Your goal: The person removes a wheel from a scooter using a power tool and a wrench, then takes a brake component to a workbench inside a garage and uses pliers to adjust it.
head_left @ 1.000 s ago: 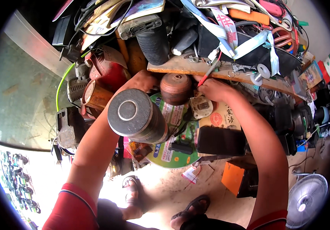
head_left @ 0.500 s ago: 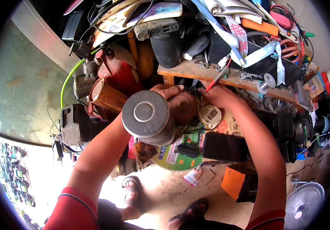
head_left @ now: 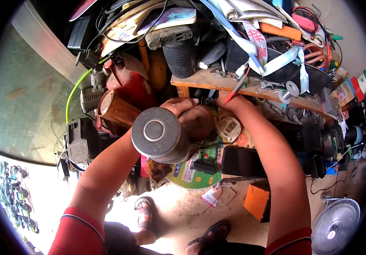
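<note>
Past a grey, round-lidded metal canister (head_left: 155,134), my left hand (head_left: 178,105) rests at the upper left of a brown rounded object (head_left: 197,122). Its fingers point right, closed around something dark that I cannot make out. My right hand (head_left: 229,103) reaches in from the right, just under the front edge of a wooden shelf (head_left: 208,80); its fingertips are hidden there. A red-tipped pen-like probe (head_left: 234,92) hangs over that hand from the shelf. Close below the right hand lies a small whitish round device (head_left: 228,128).
A black phone (head_left: 242,161) lies on the cluttered green-printed surface (head_left: 183,180). Left stand a red extinguisher-like cylinder (head_left: 127,80) and a brown tube (head_left: 117,108). The shelf holds a black cup (head_left: 179,59), papers and cables. An orange box (head_left: 257,202) and a fan (head_left: 335,227) are on the floor.
The view has shifted slightly. My right hand has gone a little farther under the shelf edge, so less of its fingers shows. My left hand stays beside the brown rounded object.
</note>
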Tool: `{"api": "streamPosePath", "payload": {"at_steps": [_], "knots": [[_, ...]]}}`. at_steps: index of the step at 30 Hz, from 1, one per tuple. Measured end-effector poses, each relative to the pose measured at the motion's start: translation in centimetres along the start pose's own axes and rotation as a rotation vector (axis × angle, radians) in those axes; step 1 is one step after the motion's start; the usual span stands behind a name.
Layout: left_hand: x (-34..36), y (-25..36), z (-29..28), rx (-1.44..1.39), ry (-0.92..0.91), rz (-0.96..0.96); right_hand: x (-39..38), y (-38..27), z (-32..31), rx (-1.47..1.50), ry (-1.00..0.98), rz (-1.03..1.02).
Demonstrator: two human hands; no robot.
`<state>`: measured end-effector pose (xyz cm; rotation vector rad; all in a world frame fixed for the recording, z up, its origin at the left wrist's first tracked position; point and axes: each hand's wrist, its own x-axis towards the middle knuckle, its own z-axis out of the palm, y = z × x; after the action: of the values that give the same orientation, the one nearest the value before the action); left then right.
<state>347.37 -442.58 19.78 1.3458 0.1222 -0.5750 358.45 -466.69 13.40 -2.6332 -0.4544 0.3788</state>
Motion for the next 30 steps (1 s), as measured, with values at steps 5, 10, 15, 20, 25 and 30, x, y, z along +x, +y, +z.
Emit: {"api": "streamPosePath", "payload": {"at_steps": [5, 10, 15, 20, 25, 30], "knots": [[-0.3, 0.2, 0.5, 0.005, 0.003, 0.003, 0.9, 0.3, 0.1, 0.028, 0.067, 0.000], [-1.4, 0.9, 1.4, -0.062, 0.027, -0.081, 2.3, 0.6, 0.7, 0.060, 0.172, 0.024], [-0.8, 0.7, 1.4, -0.029, 0.037, -0.096, 2.9, 1.4, 1.0, 0.078, 0.213, 0.050], [-1.1, 0.3, 0.8, -0.070, -0.014, -0.091, 1.3, 2.3, 0.6, 0.071, 0.011, 0.047], [-1.8, 1.0, 1.8, 0.116, 0.094, -0.052, -1.0, 3.7, -1.3, 0.053, -0.293, 0.101], [-1.0, 0.4, 0.3, 0.138, 0.050, -0.024, -2.4, 3.0, -2.8, 0.112, -0.306, 0.137]]}}
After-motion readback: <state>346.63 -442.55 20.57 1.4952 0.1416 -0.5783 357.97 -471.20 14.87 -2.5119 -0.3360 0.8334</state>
